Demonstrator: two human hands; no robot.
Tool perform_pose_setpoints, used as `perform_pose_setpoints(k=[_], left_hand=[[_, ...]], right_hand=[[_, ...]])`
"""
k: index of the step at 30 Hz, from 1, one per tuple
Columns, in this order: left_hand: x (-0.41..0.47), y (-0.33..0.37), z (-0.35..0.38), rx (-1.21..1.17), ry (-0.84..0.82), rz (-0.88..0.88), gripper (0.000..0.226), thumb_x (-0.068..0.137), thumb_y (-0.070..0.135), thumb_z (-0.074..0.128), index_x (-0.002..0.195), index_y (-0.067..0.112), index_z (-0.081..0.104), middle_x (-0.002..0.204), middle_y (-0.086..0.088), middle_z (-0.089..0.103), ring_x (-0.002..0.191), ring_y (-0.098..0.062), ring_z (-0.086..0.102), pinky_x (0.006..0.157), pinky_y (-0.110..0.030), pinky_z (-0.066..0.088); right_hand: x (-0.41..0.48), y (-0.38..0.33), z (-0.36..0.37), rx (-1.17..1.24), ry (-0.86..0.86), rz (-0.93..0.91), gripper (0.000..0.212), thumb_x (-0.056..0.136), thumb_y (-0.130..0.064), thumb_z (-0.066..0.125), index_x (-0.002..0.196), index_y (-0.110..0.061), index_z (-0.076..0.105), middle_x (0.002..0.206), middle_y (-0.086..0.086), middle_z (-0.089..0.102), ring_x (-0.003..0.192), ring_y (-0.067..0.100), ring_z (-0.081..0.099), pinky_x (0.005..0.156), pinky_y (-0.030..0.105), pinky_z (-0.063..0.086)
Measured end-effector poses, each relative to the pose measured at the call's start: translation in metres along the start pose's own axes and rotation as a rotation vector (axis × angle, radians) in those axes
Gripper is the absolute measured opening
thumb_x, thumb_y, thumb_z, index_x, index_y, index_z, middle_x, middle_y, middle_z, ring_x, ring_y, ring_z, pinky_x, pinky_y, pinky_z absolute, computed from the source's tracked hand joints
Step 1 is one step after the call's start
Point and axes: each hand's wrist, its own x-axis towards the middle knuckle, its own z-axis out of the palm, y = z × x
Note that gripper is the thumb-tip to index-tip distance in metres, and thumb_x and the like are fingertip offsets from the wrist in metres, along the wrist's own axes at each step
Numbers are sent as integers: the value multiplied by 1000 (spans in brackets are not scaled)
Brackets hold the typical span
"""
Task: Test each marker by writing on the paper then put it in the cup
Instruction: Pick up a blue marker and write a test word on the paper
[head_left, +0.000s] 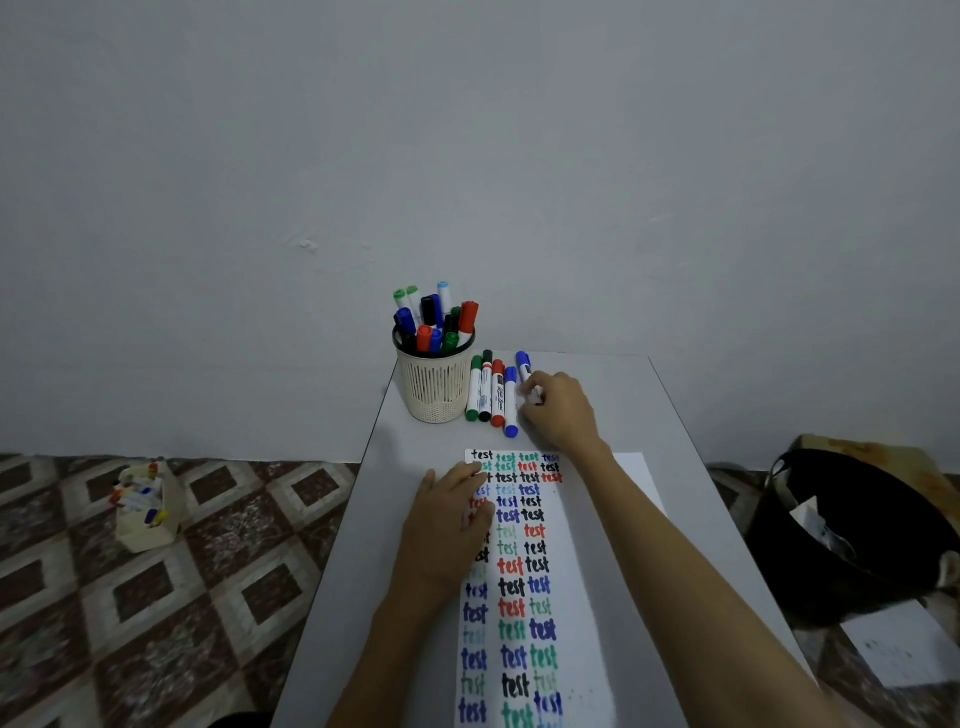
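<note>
A white paper (582, 597) covered in rows of the word "test" in several colours lies along the grey table (701, 493). My left hand (447, 525) rests flat on the paper's left side with fingers spread. A cream slotted cup (435, 387) full of several markers stands at the table's far left corner. Beside it lie a green marker (474, 388), a black one (485, 385), a red one (497, 393) and a blue one (510, 401). My right hand (561, 410) is closed around another blue-capped marker (524, 364) at the right of that row.
A wall rises just behind the table. On the patterned floor at left sits a small box (148, 514) with several markers. A black bin (857, 525) stands on the floor at right, with a loose white sheet (904, 644) in front of it.
</note>
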Motion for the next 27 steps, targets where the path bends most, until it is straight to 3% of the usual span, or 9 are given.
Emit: perform_pose_setpoints(k=[5,8,10,15,17,19,21,24,27], left_hand=[[0,3,-1,-3,17,-12,42,96,29,45,137,17,43,146,5,37,134,-3,26,110,-21,0],[-1,3,-1,-52,21,-21,44,95,31,47,137,17,42,144,3,40,132,-4,29,113,-24,5],[-2,4,-2,-155,39,-57,52,92,41,50,138,19,40,140,3,44,127,-5,35,114,-33,21],[0,7,-5,-373,71,-112,78,78,59,51,144,30,20,135,20,32,123,2,35,96,-26,35],[-1,5,-4,-403,87,-75,71,80,60,50,141,33,25,131,22,39,115,5,45,88,-19,43],[-3,5,-4,-356,85,6,50,85,58,42,128,33,41,109,16,56,93,0,59,73,-19,51],[-6,8,-3,-339,87,54,39,90,53,35,112,27,53,82,7,62,71,-6,62,61,-21,51],[-7,10,-4,-349,104,45,39,93,47,30,106,18,55,71,3,61,61,-6,60,53,-15,45],[-8,12,-7,-365,82,67,37,94,47,30,102,19,54,66,-2,61,54,-12,58,49,-29,48]], right_hand=[[-11,1,-4,222,303,102,14,91,-15,59,102,-11,65,100,10,57,79,17,50,67,22,38],[-25,-3,-16,596,546,172,14,91,-13,59,104,-7,61,97,10,59,80,15,54,65,22,50],[-38,-7,-24,874,567,195,13,91,-10,58,103,-7,63,90,10,59,74,16,55,63,27,53],[-82,-20,-34,1147,259,123,18,94,-18,57,93,-1,64,69,5,56,56,12,50,50,20,45],[-99,-26,-31,1107,112,23,23,96,-21,54,93,0,62,71,10,59,52,13,50,46,19,44],[-111,-33,-26,1123,29,-37,25,97,-22,52,95,2,60,71,16,58,51,16,51,44,19,44],[-119,-40,-23,1194,-14,-21,26,97,-23,52,98,3,58,69,16,58,51,17,52,44,20,44],[-124,-45,-21,1157,-150,-35,24,93,-18,60,100,5,60,68,12,60,48,14,48,44,19,42],[-127,-45,-22,1114,-249,-49,26,90,-15,65,94,10,58,64,14,55,42,13,42,44,22,37]])
